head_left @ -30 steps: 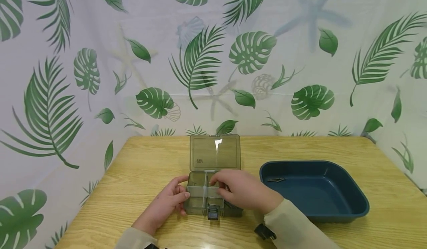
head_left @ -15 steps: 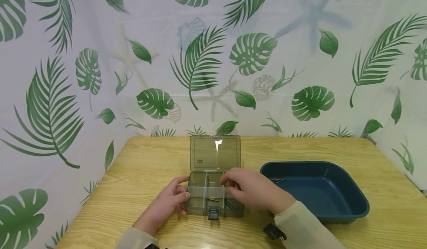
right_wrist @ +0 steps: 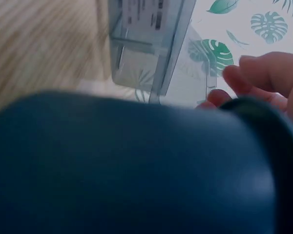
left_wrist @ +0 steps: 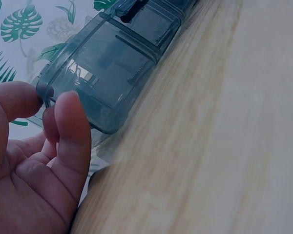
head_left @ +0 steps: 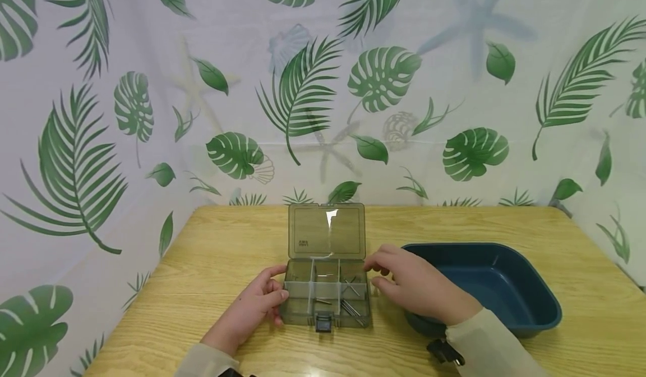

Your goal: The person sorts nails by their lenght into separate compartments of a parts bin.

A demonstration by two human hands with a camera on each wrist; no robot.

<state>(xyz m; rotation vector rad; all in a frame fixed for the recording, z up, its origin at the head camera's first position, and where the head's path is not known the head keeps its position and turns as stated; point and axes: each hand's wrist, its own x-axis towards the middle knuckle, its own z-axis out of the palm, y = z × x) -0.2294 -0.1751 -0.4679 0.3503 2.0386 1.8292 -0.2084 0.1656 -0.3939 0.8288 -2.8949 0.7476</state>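
Note:
A grey see-through compartment box [head_left: 325,290] stands on the table with its lid [head_left: 326,231] raised at the back. Thin metal nail-like pieces [head_left: 351,312] lie in the front right compartment. Others lie in the back right and middle compartments; whether they are nails or screws I cannot tell. My left hand [head_left: 254,301] holds the box's left side, thumb near the front and index finger farther back, also seen up close in the left wrist view. My right hand [head_left: 416,284] hovers between box and blue tray, fingers loosely bent, with nothing visible in them.
A dark blue tray [head_left: 535,287] stands to the right of the box, its left part hidden behind my right hand. Its outer wall [right_wrist: 136,161] fills much of the right wrist view. A leaf-patterned cloth [head_left: 313,85] hangs behind the wooden table [head_left: 237,228].
My right hand has moved right, out of the box's middle compartments to beside the tray, uncovering the metal pieces in the right compartments. My left hand stays on the box.

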